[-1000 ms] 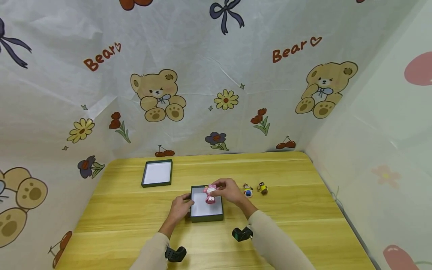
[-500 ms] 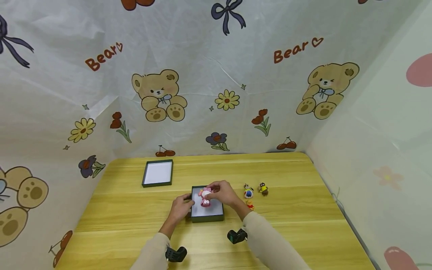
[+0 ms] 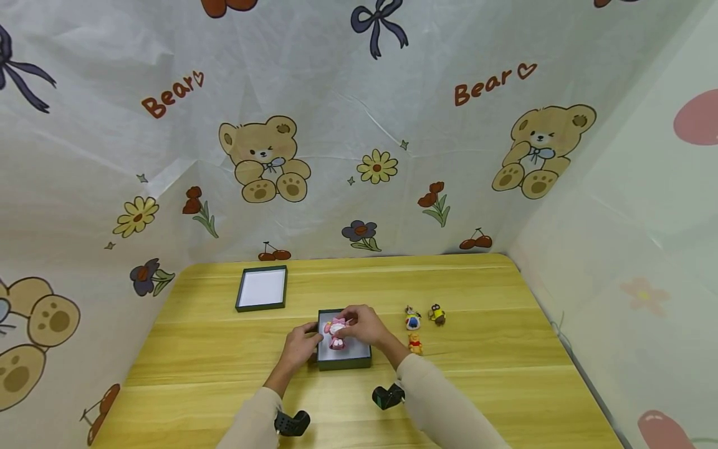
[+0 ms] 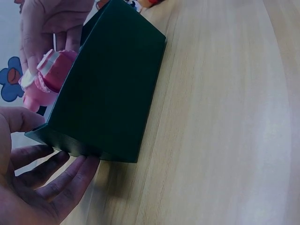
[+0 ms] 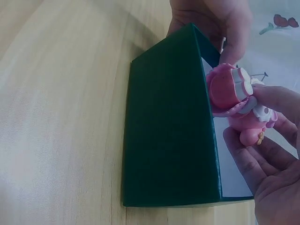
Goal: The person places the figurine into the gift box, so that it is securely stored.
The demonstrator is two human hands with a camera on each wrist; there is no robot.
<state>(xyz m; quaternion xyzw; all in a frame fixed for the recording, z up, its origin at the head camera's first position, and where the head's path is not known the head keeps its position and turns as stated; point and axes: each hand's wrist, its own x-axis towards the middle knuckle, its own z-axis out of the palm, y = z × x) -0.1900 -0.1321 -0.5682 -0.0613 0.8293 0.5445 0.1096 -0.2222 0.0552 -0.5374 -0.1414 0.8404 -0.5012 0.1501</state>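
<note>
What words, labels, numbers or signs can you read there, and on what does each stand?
"Bear", followed by a heart: on the wall sheet, upper left in the head view.
"Bear", followed by a heart: on the wall sheet, upper right.
Box, tray, pink toy: no text seen.
Other toys, wrist cameras: any lettering too small to read.
</note>
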